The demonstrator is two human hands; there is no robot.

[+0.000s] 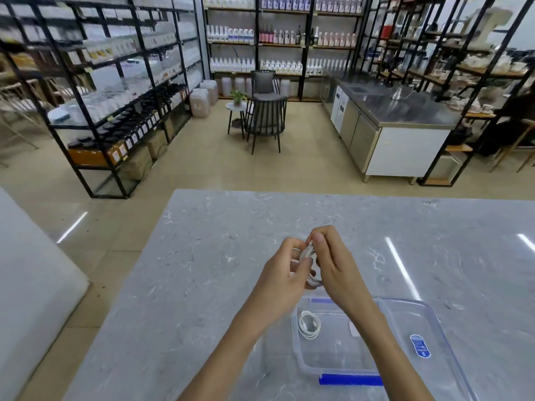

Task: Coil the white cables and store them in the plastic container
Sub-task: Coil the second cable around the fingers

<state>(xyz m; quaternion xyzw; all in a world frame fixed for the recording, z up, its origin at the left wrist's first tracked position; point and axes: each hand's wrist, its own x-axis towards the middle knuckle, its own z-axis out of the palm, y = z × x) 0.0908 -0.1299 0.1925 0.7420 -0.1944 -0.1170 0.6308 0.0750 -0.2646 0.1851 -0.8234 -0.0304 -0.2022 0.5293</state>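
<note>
- Grips a white cable (307,252), gathered into small loops, between left hand (285,266) and right hand (333,256); both have their fingers curled round the bundle, pinching it near the top.
- Hangs a little below the fingertips and between the two palms, lifted clear of the grey marble counter (202,270); loose end not visible.
- Lies under the right wrist, toward the body: a second coiled cable (309,325), already inside the clear plastic container (296,348), close to the wall on the left-hand side.
- Rests to the outside of the right forearm: the clear lid (405,322), just beside the container; touching or overlapping, cannot tell.
- Looks light, thin and limp, yet probably springy enough for the loops to open once the pinch eases.
- Has a smooth jacket that seems likely to slide between dry fingers, so a firm squeeze across all loops together suits better than holding one strand.
- Best taken at the crossing point where the loops stack, thumb on one face, fingers on the other.
- Calls for gentle bends near the plug ends, judged the most fragile part.
- Needs lowering as one bundle beside the stored coil, released only when resting on the container floor.
</note>
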